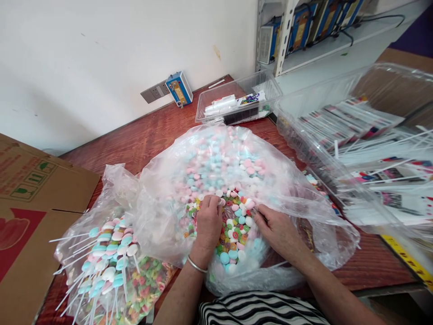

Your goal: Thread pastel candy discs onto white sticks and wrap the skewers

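Both hands sit inside the big plastic bag [162,180] at mid-table: my left hand [209,221] rests curled, fingertips pressed into the loose candies [233,225]; my right hand [275,230] lies just right of them, fingers bunched together on the pile. Near left, I see a bag of finished lollipops [108,253].

Big clear plastic bag [297,198] lies slumped open on the counter [149,135], stuffed with pastel pink, blue and white candies [216,167] plus what look like little fruity ring sweets [233,234] near its mouth.
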Action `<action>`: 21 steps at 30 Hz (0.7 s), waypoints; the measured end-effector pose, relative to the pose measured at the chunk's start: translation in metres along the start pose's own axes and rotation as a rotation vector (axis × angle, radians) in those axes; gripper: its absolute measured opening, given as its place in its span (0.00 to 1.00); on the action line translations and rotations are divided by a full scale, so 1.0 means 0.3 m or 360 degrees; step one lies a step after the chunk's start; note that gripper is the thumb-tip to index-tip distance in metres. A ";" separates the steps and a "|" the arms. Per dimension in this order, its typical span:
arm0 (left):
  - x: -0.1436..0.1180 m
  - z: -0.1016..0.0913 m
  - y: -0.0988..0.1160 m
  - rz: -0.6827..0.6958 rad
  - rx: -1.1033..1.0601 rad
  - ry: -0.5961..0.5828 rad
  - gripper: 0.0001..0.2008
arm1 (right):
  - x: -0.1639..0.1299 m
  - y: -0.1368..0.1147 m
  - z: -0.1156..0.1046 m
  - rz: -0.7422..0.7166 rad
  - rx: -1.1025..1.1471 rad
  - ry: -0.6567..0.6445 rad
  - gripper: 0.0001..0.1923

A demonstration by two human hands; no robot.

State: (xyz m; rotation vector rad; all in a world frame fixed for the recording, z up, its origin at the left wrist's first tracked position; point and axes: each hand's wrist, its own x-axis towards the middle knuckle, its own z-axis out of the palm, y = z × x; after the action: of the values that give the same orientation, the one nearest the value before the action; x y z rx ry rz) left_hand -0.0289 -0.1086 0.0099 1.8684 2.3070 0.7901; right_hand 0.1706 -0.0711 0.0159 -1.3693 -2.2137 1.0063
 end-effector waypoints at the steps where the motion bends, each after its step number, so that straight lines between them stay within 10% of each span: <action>1: 0.001 0.000 0.003 0.0015 -0.0045 -0.0033 0.03 | -0.001 0.002 0.002 -0.0004 -0.0001 0.0004 0.13; 21: 0.044 -0.016 0.014 -0.0074 -0.0183 -0.0254 0.09 | 0.006 0.012 0.012 -0.0032 0.0023 0.0006 0.14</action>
State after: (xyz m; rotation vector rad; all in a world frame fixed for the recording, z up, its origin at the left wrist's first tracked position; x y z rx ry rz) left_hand -0.0302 -0.0973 0.0192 1.7547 2.1534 0.7233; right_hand 0.1698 -0.0698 0.0107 -1.3390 -2.2087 1.0101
